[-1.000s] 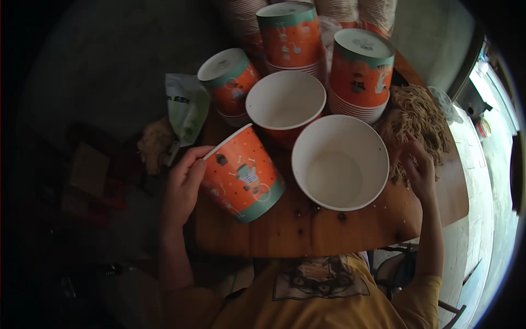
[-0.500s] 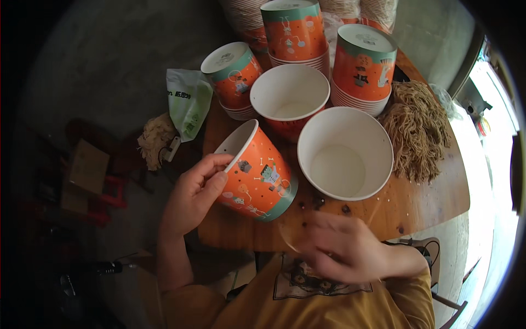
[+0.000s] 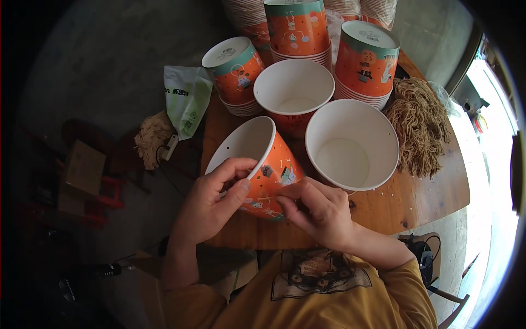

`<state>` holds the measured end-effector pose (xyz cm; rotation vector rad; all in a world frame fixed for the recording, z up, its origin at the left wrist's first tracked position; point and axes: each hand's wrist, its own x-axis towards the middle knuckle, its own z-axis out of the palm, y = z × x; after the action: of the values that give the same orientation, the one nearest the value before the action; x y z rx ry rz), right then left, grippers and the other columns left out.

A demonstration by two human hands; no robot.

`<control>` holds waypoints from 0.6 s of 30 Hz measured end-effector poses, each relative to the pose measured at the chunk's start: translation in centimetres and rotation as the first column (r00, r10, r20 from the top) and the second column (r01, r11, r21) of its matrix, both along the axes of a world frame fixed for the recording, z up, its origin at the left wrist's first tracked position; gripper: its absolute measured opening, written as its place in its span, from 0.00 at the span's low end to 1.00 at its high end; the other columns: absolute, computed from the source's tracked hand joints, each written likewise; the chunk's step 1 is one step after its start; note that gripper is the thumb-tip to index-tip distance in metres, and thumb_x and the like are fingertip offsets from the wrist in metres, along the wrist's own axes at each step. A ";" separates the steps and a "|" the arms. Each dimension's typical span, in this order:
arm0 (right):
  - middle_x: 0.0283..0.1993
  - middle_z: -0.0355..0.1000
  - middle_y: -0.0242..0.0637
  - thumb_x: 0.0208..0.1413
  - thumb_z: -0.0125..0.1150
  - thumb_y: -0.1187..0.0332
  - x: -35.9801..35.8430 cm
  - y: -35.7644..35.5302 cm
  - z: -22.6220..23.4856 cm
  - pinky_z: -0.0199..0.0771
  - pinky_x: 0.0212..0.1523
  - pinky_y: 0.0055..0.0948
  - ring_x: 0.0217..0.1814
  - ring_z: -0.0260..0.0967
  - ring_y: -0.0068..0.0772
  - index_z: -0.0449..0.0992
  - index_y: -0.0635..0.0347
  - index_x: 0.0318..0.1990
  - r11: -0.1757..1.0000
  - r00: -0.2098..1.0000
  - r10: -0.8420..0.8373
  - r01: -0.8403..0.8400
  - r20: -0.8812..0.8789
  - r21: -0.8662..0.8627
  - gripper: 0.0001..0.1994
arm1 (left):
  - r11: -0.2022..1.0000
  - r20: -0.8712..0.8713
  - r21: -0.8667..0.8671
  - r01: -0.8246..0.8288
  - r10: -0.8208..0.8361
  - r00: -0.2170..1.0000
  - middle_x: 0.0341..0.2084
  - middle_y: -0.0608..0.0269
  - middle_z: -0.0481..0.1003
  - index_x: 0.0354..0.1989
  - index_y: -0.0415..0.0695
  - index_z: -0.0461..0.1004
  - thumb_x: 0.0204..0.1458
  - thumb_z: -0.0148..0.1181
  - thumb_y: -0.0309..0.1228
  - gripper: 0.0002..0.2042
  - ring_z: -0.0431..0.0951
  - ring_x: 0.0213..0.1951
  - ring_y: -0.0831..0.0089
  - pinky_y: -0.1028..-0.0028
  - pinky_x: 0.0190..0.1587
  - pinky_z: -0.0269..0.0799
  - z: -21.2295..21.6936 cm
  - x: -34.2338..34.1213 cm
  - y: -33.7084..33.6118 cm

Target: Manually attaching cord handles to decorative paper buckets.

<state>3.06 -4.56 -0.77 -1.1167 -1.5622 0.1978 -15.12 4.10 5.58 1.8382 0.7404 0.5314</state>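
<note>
Wooden table (image 3: pixel 416 197), open tubs and upturned stacks behind. Tilted orange paper tub (image 3: pixel 257 164) at near edge, mouth facing up-left. Left hand (image 3: pixel 211 200) pinches rim, thumb inside; right hand (image 3: pixel 318 211) fingertips pressed together on its lower side wall.

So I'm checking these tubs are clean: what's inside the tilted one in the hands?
The tilted tub shows a bare white inner wall with small holes near the rim. Its bottom is out of sight, and the left hand covers part of the rim.
</note>
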 end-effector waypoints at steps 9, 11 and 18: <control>0.21 0.68 0.28 0.40 0.69 0.77 0.0 1.2 -0.8 0.61 0.17 0.23 0.16 0.65 0.23 0.74 0.58 0.34 0.934 0.933 -0.265 0.185 0.246 0.304 0.12 | 0.999 -0.006 -0.034 0.027 -0.027 1.000 0.35 0.66 0.74 0.52 0.38 0.67 0.60 0.48 0.25 0.13 0.71 0.37 0.84 0.80 0.41 0.70 -0.2 0.1 0.0; 0.21 0.68 0.28 0.39 0.69 0.77 -0.1 1.2 -0.9 0.60 0.16 0.23 0.16 0.64 0.23 0.74 0.58 0.34 0.925 0.916 -0.290 0.195 0.275 0.325 0.13 | 0.999 -0.007 -0.044 0.019 -0.019 1.000 0.36 0.66 0.73 0.52 0.38 0.67 0.60 0.49 0.25 0.13 0.71 0.37 0.84 0.80 0.41 0.70 -0.2 0.1 0.0; 0.20 0.66 0.28 0.38 0.67 0.78 -0.1 1.0 -1.2 0.61 0.17 0.23 0.16 0.64 0.23 0.73 0.58 0.35 0.921 0.883 -0.326 0.216 0.337 0.325 0.13 | 0.998 -0.003 -0.038 0.043 -0.043 0.999 0.37 0.65 0.74 0.52 0.38 0.66 0.60 0.48 0.25 0.13 0.71 0.39 0.83 0.78 0.43 0.70 -0.1 0.2 -0.2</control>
<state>2.93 -3.56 -1.98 -1.1806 -1.6853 -0.4510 -14.96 3.86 5.52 1.8159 0.7074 0.4826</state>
